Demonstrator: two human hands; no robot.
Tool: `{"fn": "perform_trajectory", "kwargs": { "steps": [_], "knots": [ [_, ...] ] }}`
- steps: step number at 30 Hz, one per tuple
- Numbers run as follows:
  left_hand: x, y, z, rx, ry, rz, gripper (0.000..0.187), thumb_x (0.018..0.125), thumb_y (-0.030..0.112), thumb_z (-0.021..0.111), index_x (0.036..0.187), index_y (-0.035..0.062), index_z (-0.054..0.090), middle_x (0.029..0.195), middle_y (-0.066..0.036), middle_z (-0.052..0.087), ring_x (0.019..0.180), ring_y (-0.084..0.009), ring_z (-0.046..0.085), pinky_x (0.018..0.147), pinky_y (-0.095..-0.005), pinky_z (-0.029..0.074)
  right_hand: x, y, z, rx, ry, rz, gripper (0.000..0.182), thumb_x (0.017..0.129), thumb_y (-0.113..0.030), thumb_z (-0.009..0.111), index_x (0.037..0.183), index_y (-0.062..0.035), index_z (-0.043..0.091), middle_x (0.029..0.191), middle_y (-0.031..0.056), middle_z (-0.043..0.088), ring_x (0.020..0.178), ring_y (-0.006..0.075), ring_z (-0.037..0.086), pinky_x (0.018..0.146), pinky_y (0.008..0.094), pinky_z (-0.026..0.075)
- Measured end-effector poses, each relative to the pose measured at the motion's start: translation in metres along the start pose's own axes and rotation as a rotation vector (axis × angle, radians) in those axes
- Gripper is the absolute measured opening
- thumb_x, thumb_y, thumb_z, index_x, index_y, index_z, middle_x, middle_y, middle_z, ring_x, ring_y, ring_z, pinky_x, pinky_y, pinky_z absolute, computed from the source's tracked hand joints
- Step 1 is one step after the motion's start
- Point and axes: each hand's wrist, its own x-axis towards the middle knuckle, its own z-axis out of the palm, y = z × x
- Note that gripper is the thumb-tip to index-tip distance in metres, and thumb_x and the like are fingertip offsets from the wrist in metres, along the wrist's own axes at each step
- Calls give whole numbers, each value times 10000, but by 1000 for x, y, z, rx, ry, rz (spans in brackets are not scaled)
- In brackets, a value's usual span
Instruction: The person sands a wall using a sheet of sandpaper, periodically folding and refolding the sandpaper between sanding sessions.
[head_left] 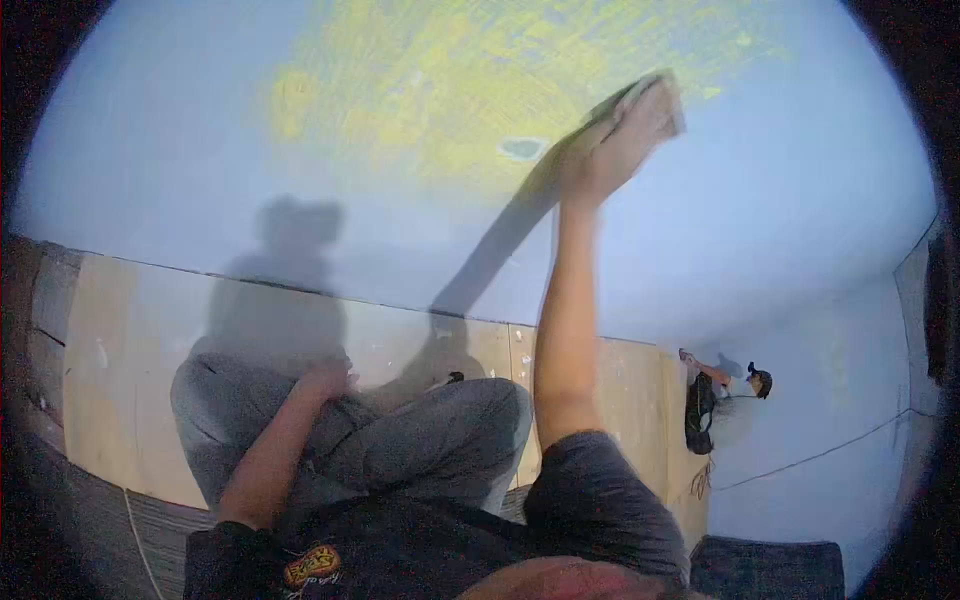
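My right hand (630, 135) is stretched up against the pale blue wall (700, 240), its fingers wrapped round a flat brownish pad (674, 100) pressed to the surface. Beside and above it spreads a patch of yellow paint (430, 90) with streaky, scuffed marks. A small grey-white spot (522, 149) shows in the yellow, left of my wrist. Low down, my left hand (328, 380) rests on my grey trousers (420, 430) over my crossed legs; its fingers are dim and blurred.
I sit on light wooden boards (120, 370) that run along the foot of the wall. Another person (740, 385) sits farther off to the right, facing the wall. A cord (810, 463) crosses the pale surface there. A dark panel (765, 568) lies at bottom right.
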Motion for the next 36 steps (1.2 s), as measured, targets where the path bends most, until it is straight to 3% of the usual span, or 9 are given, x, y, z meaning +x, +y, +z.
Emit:
{"fn": "perform_trajectory", "kwargs": {
  "steps": [9, 13, 19, 22, 25, 28, 31, 32, 36],
  "knots": [
    [-31, 10, -23, 151, -33, 86, 508, 995, 447, 478, 1269, 54, 649, 1371, -177, 587, 1291, -361, 534, 1097, -499, 404, -232, -82, -11, -10, -479, 321, 543, 998, -143, 424, 1479, 102, 363, 1534, 323, 353, 1462, 481, 273, 1212, 571, 148],
    [-21, -16, -5, 143, 30, 95, 521, 1002, 471, 452, 1263, 67, 652, 1391, -171, 573, 1312, -354, 520, 1125, -483, 386, -103, -53, -14, -54, -183, 208, 575, 1016, -202, 384, 1491, 114, 319, 1568, 302, 307, 1496, 462, 186, 1232, 547, 47],
    [-46, 15, -39, 116, -46, 37, 541, 995, 489, 468, 1288, 63, 625, 1401, -175, 563, 1321, -364, 511, 1116, -507, 397, 176, 8, -46, -181, -22, -69, 465, 984, -162, 494, 1427, -20, 484, 1447, 216, 519, 1319, 433, 475, 1089, 466, 391],
    [-36, 12, -28, 178, -9, 72, 530, 996, 477, 478, 1281, 56, 624, 1386, -188, 568, 1312, -362, 520, 1104, -519, 405, 188, 9, -39, -164, 140, -108, 445, 1051, -171, 410, 1444, 30, 465, 1503, 243, 451, 1426, 413, 370, 1183, 435, 308],
    [-53, 47, -63, 144, -14, 14, 512, 996, 461, 488, 1263, 50, 636, 1367, -185, 582, 1297, -355, 534, 1098, -524, 408, 101, 3, -15, -171, 151, -49, 444, 988, -180, 489, 1415, -71, 534, 1430, 154, 560, 1301, 372, 533, 1042, 418, 457],
    [-57, 37, -50, 123, 81, 24, 477, 989, 420, 506, 1257, 51, 645, 1326, -177, 608, 1265, -388, 548, 1068, -539, 426, -36, -24, -3, -128, -23, 14, 492, 1024, -194, 410, 1466, 16, 459, 1480, 203, 501, 1401, 399, 431, 1169, 465, 338],
    [6, -20, 11, 515, -328, 195, 483, 1001, 414, 478, 1285, 51, 625, 1376, -181, 574, 1283, -416, 525, 1080, -543, 413, -180, -70, -11, -35, -313, 156, 502, 1032, -211, 396, 1466, 38, 444, 1508, 233, 449, 1443, 404, 362, 1197, 527, 261],
    [-10, -38, 26, 256, 141, 125, 499, 998, 427, 475, 1291, 50, 619, 1408, -184, 545, 1314, -409, 497, 1101, -539, 394, -209, -85, -10, -15, -390, 262, 515, 1000, -156, 411, 1477, 37, 428, 1528, 249, 413, 1455, 415, 336, 1206, 558, 212],
    [-23, -25, 2, 215, -25, 61, 529, 991, 461, 485, 1322, 63, 598, 1424, -178, 529, 1334, -396, 477, 1118, -532, 378, -209, -96, -9, 38, -405, 364, 582, 907, -63, 433, 1477, 54, 419, 1547, 259, 383, 1478, 424, 283, 1216, 596, 92]
  ]
}}
